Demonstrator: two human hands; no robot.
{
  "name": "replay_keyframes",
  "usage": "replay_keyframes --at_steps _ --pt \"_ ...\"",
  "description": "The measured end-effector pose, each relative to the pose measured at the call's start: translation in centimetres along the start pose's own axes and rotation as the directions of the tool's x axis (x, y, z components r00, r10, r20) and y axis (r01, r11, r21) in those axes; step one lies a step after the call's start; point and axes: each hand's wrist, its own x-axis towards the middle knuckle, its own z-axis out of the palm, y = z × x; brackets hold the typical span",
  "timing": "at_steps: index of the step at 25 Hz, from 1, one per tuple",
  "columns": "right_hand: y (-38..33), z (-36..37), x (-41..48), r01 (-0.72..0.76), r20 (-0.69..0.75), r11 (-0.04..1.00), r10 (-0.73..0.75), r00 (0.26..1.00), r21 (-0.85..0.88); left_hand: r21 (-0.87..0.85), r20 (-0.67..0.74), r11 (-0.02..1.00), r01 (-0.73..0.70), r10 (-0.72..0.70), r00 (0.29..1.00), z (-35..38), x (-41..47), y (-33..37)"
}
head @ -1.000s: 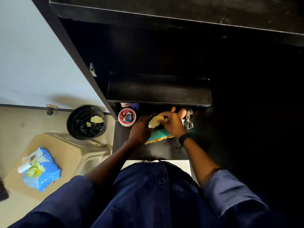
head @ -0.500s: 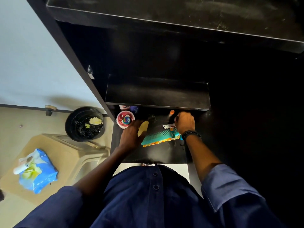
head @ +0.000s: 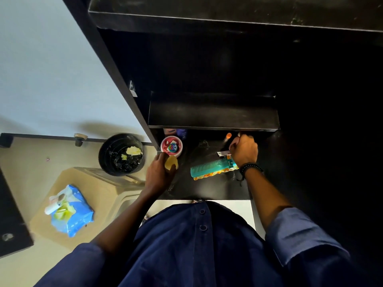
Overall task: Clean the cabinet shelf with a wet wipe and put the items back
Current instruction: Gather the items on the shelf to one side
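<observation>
My left hand (head: 158, 172) grips a balled yellow wet wipe (head: 171, 162) at the left front of the black lower shelf (head: 207, 187). My right hand (head: 244, 151) is curled around a thin dark item with an orange tip (head: 228, 136) near the shelf's back right. A teal comb (head: 210, 168) lies on a yellow-orange patterned piece (head: 215, 175) just below that hand. A red and white round tub (head: 171, 146) stands at the back left, with two containers (head: 176, 132) behind it. The black upper shelf (head: 213, 114) carries nothing I can see.
A black bin (head: 121, 154) holding used yellow wipes stands on the floor to the left. A blue wet wipe pack (head: 71, 213) with a white tube lies on a beige plastic stool (head: 112, 189). The cabinet's dark side wall (head: 116, 65) rises at left.
My hands have parted: the left one carried the wipe leftward toward the tub, and the right one moved back and right to the orange-tipped item. The comb now lies uncovered.
</observation>
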Motion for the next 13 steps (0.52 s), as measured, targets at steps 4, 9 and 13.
replay_keyframes --at_steps 4,9,13 --pt "-2.1 1.1 -2.2 0.137 0.055 0.990 -0.140 0.989 0.042 -0.012 -0.031 0.998 0.063 -0.063 0.998 -1.0 0.3 -1.5" --pt "-6.1 4.2 -5.3 0.283 0.316 0.949 -0.313 0.895 0.139 -0.009 -0.033 0.998 0.057 -0.057 0.998 -2.2 1.1 -2.5" --pt "-8.7 5.3 -7.4 0.388 0.363 0.903 -0.429 0.827 0.184 0.017 -0.004 0.998 0.068 -0.068 0.998 -2.2 1.8 -3.0"
